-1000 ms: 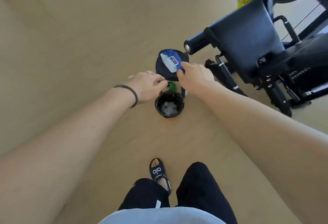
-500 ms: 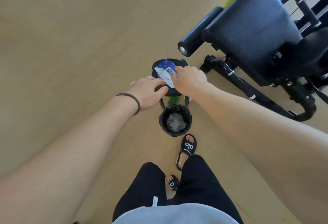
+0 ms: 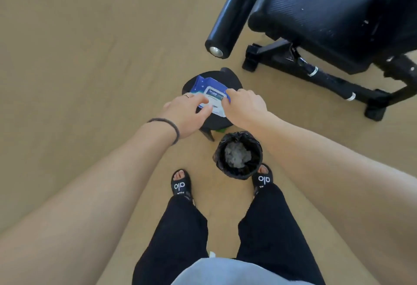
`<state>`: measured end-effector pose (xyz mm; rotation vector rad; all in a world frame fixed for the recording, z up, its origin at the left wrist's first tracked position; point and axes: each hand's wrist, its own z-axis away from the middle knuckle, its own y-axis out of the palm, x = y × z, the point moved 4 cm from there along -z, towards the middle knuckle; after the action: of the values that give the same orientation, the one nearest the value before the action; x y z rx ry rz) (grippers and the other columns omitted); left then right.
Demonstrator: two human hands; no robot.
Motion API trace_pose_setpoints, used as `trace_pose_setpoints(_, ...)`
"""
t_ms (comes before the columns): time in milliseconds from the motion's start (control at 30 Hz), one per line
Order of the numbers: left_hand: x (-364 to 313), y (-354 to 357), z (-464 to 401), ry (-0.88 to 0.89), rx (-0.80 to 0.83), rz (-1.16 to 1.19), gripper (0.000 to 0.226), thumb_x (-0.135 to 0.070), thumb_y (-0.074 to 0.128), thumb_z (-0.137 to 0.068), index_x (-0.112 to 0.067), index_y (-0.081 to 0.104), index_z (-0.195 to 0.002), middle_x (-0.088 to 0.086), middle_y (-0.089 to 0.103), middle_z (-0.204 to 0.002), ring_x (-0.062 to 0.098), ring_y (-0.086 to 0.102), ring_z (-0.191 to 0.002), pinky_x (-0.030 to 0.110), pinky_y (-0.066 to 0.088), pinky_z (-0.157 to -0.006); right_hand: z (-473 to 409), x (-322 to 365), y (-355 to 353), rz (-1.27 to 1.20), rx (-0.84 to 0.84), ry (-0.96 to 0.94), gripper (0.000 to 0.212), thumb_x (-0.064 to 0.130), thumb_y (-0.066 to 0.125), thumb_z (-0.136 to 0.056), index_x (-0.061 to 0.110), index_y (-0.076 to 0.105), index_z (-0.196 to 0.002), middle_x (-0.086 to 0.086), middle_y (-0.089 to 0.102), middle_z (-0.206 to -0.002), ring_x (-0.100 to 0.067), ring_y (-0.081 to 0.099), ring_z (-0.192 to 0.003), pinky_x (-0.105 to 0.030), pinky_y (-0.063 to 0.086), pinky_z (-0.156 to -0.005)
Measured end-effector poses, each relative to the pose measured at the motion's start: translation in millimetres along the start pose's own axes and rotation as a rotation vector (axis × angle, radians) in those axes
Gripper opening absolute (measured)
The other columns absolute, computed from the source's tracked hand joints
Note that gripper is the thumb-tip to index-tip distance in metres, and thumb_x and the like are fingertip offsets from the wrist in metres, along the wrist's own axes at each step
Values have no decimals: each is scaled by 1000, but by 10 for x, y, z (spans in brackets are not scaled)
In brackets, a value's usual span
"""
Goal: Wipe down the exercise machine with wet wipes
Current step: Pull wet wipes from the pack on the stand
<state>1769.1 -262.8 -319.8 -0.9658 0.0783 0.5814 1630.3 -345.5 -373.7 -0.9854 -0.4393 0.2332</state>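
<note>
Beside the black stool (image 3: 216, 122), a bin (image 3: 238, 172) stands between the sandals (image 3: 180, 185).

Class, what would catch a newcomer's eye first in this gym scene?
Two hands meet at centre over a blue wipes pack lying on a black stool: left hand, right hand. Just below stands a small bin holding crumpled wipes. The black exercise machine fills the upper right.

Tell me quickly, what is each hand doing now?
Left hand: pinches the wipes pack lid at its near edge.
Right hand: grips the pack's right side.
</note>
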Motion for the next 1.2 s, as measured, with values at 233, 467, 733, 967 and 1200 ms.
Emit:
trace_pose_setpoints(233, 591, 349, -948, 160, -62, -21, 33, -38, 49, -99, -24, 60, -127, -3, 58, -127, 19, 55, -99, 41, 49, -93, -574, -12, 864, -112, -88, 155, 35, 36, 31, -106, 15, 51, -124, -12, 59, -115, -31, 51, -96, -38, 38, -76)
trace_pose_setpoints(467, 839, 1035, -1920, 325, -134, -186, 33, -33, 53, -99, -25, 54, -131, -3, 52, -137, 19, 53, -118, 35, 49, -91, -1264, -222, 1739, -213, -259, 177, 43, 34, 33, -108, 14, 46, -144, -8, 57, -136, -28, 54, -118, -39, 44, -89)
trace_pose_setpoints(733, 1109, 1526, -2785, 576, -263, -338, 42, -40, 70, -84, -33, 56, -122, -10, 49, -130, 17, 48, -115, 33, 46, -89, -1759, -298, 2442, -354, -778, 167, 48, 35, 32, -105, 10, 64, -132, -4, 68, -129, -22, 58, -124, -41, 35, -114)
trace_pose_setpoints(967, 1155, 1538, -3017, 850, -462, -520, 34, -52, 60, -89, -28, 57, -113, -6, 57, -120, 22, 55, -106, 42, 52, -77, -1797, -254, 2554, -221, -965, 133, 46, 33, 32, -107, 11, 66, -129, -6, 67, -130, -22, 58, -127, -44, 32, -119)
trace_pose_setpoints(1200, 1226, 1448, -2954, 906, -671, -305, 29, -44, 45, -101, -16, 53, -96, -3, 58, -85, 27, 55, -74, 38, 43, -60, -1764, -226, 2533, -260, -994, 193, 46, 37, 22, -107, 13, 58, -119, -1, 70, -105, -19, 63, -100, -41, 37, -113)
